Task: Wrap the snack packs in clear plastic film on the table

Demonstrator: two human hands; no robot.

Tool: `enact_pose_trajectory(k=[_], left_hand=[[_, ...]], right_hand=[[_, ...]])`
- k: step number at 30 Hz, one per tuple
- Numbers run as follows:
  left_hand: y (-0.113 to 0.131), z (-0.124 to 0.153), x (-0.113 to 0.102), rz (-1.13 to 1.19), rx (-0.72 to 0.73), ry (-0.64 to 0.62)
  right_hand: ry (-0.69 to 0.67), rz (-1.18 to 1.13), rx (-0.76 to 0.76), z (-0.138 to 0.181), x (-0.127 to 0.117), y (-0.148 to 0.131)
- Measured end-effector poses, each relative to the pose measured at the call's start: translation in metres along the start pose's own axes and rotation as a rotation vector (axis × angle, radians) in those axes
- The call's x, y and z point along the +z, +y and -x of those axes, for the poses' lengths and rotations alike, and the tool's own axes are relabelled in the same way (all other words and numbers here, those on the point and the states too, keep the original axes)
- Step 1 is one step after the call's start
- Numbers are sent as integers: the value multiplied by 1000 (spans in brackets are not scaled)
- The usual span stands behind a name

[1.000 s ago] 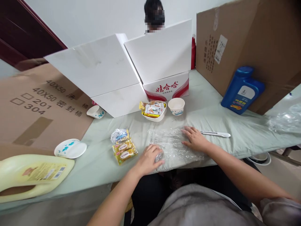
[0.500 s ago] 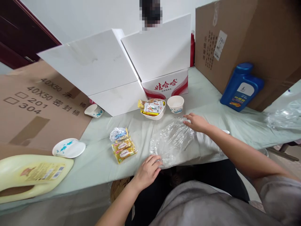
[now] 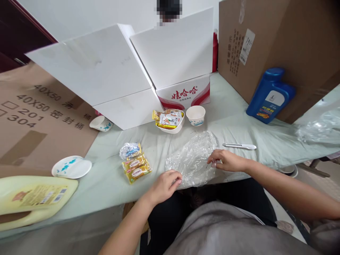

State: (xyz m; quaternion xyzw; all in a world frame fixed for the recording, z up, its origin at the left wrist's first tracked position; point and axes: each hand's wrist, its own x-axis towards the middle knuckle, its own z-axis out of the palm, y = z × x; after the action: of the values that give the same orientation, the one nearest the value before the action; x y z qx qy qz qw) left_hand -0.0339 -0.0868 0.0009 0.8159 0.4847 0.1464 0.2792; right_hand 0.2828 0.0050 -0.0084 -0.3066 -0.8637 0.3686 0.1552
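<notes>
A crumpled clear plastic bag (image 3: 192, 159) lies spread on the table in front of me. At its lower left corner, my left hand (image 3: 166, 185) rests with curled fingers closed on the edge of the film. My right hand (image 3: 227, 160) is over the bag's right side, its thumb and fingers pinched together. A thin dark strand shows at those fingertips, too small to name. Beyond the right hand lies a white pen (image 3: 239, 146). To the left of the bag sit yellow snack packets (image 3: 136, 167) and a blue and clear wrapped packet (image 3: 130, 150).
A white bowl of snack packets (image 3: 174, 130) and a paper cup (image 3: 196, 116) stand before the white carton (image 3: 183, 92). Two more paper cups (image 3: 101, 123) lie at left, near a yellow jug (image 3: 39, 194). A blue bottle (image 3: 271, 97) stands by a brown box (image 3: 247, 85). Someone's head shows behind.
My right hand has moved down from the bag's far corner to its right side and closed into a pinch, uncovering the pen. My left hand stays at the near corner, fingers more curled.
</notes>
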Motion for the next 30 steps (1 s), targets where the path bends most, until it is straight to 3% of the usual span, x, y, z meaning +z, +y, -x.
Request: enact_pose_trajectory(k=[4, 8, 11, 14, 19, 21, 26, 30], left_hand=[[-13, -15, -22, 270, -200, -5], [-30, -36, -31, 169, -199, 51], [-35, -46, -28, 45, -172, 122], [-36, -43, -22, 20, -207, 159], [-30, -22, -24, 170, -321, -126], [-28, -20, -30, 258, -316, -150], [-36, -48, -30, 289, -257, 88], [-53, -78, -10, 163, -313, 235]], right_hand=[[265, -304, 111, -11, -1, 14], [436, -412, 366, -38, 4, 32], [452, -217, 512, -50, 9, 34], [402, -9, 540, -42, 15, 27], [310, 86, 465, -6, 23, 5], [343, 56, 455, 2, 23, -1], [454, 242, 496, -1, 17, 6], [396, 495, 645, -10, 19, 20]])
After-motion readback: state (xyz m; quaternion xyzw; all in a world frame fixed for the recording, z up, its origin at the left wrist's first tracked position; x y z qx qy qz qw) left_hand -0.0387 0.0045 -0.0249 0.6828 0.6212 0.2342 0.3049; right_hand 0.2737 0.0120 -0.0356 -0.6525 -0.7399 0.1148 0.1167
